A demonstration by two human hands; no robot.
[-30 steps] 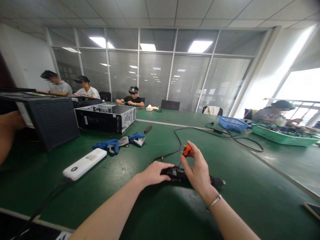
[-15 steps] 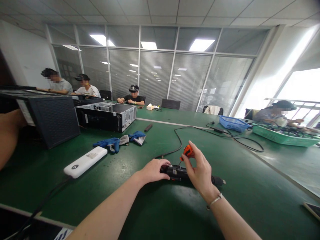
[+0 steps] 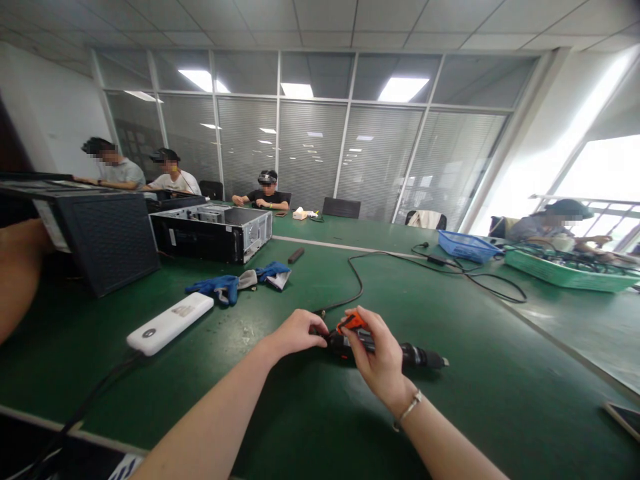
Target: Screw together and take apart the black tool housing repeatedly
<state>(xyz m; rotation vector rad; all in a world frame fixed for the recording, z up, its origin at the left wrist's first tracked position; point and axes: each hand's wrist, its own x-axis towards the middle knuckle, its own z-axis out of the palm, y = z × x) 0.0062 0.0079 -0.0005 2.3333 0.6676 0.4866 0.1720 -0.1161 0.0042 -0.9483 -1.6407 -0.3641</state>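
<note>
With work seemingly unfinished, the black tool [image 3: 413, 355] is pinched at nine o'clock by the left hand [image 3: 296, 331], the orange-handled screwdriver [image 3: 353, 321] by the right hand [image 3: 381, 353].

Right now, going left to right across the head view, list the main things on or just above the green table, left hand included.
Dark computer case, white device, blue-and-gray gloves, left hand, orange handle, blue basket, green basket.
</note>
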